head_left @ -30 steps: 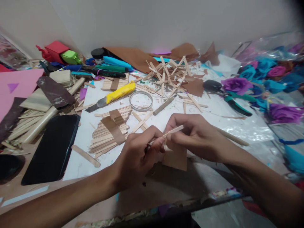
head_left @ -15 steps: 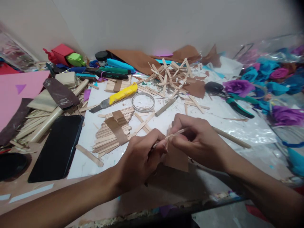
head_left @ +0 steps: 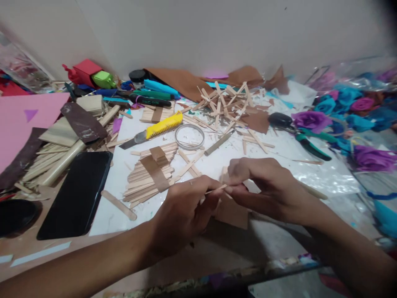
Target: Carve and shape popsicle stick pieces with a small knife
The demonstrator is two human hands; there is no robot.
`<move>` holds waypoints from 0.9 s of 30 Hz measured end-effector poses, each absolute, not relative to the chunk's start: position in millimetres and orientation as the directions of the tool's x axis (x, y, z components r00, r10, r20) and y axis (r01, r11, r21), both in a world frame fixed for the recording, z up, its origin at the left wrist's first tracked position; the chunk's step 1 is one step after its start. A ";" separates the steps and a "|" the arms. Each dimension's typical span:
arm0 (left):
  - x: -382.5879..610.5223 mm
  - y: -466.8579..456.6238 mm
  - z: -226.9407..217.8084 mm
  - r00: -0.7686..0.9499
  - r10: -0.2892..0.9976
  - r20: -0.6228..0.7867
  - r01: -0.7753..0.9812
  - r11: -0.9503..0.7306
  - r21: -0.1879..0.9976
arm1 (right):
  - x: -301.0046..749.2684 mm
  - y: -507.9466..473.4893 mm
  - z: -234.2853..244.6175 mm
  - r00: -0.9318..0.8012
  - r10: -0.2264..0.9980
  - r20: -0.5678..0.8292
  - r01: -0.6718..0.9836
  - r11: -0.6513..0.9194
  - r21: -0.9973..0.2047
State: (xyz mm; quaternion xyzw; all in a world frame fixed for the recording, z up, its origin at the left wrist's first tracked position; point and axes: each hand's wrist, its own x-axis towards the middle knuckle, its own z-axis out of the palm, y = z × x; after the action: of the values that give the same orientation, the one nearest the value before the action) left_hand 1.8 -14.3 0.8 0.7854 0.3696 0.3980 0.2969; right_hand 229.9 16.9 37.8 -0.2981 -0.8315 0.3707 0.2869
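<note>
Wooden and thin, a stick [head_left: 215,190] right of the taped bundle [head_left: 155,169] is pinched in the nearly closed fingers of left hand [head_left: 186,205] and right hand [head_left: 269,187], apparently being worked, steadiness needed next.

I have the bare left forearm [head_left: 102,263] running along the near side of the black phone [head_left: 74,196], up to the left hand [head_left: 186,203], which sits to the right of that phone. Its back faces up toward me, the fingers curl under, and thumb and index meet in a pinching grip. My right hand [head_left: 263,186] is well apart from the phone, farther to its right, its bare forearm [head_left: 347,242] slanting in from the near right. Here the thumb and index reach leftward, toward the phone's side, their tips just beside the left fingertips.
</note>
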 end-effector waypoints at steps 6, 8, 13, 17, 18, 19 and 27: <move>-0.5 -7.3 -0.1 0.375 0.747 0.549 0.273 -0.655 0.705 | 234.0 24.1 41.3 -0.666 0.608 0.433 0.229 0.718 -0.657; -0.3 -5.7 -0.8 0.353 0.719 0.599 0.202 -0.683 0.702 | 234.6 24.7 41.1 -0.681 0.570 0.459 0.204 0.750 -0.629; -0.3 -4.1 5.6 0.394 0.715 0.577 0.201 -0.680 0.706 | 235.2 24.5 39.5 -0.682 0.534 0.499 0.206 0.796 -0.569; -2.6 -2.5 11.1 0.463 0.694 0.551 0.215 -0.691 0.690 | 235.7 24.4 36.2 -0.636 0.548 0.544 0.221 0.805 -0.551; -3.4 -1.9 11.0 0.475 0.690 0.547 0.220 -0.695 0.685 | 236.3 24.6 35.5 -0.631 0.567 0.529 0.232 0.790 -0.568; -4.2 -1.3 10.4 0.485 0.683 0.546 0.224 -0.701 0.677 | 237.1 24.7 35.0 -0.633 0.585 0.507 0.244 0.772 -0.587; -9.6 1.6 8.5 0.612 0.647 0.455 0.301 -0.723 0.622 | 238.5 25.4 35.6 -0.703 0.581 0.409 0.295 0.762 -0.576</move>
State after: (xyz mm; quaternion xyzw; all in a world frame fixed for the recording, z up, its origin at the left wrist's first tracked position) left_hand -9.6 1.6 8.5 0.8618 0.2751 0.3443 0.2511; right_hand 238.5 25.4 35.6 -0.2461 -0.8907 0.2414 0.2962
